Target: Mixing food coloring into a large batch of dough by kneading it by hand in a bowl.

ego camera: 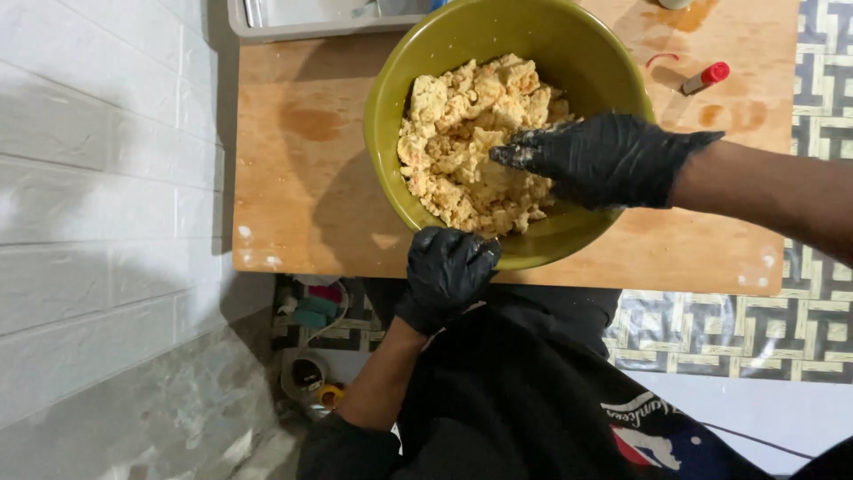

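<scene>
I see both hands in black gloves. My left hand (447, 271) is clenched on the near rim of the bowl (397, 84), fingers curled over the edge, steadying it. My right hand (604, 158) is inside the bowl, palm down on the dough (462, 133), fingers pressed into it and smeared with bits; not closed around anything that I can tell, more pushing than gripping. The dough is pale yellow, crumbly, with orange flecks, piled across the bowl's floor and up its far-left wall. The bowl is olive green and sits on the table (302, 178) at the middle of the near edge, overhanging that edge slightly toward my body. The table is bare wood with brown stains. A small red-capped tube (705, 78) lies near the far right corner, well apart from the bowl. A grey tray (302, 25) touches the far edge at the left. A white panelled wall (107, 160) runs along the table's left side. Patterned floor (826, 80) shows at right.
</scene>
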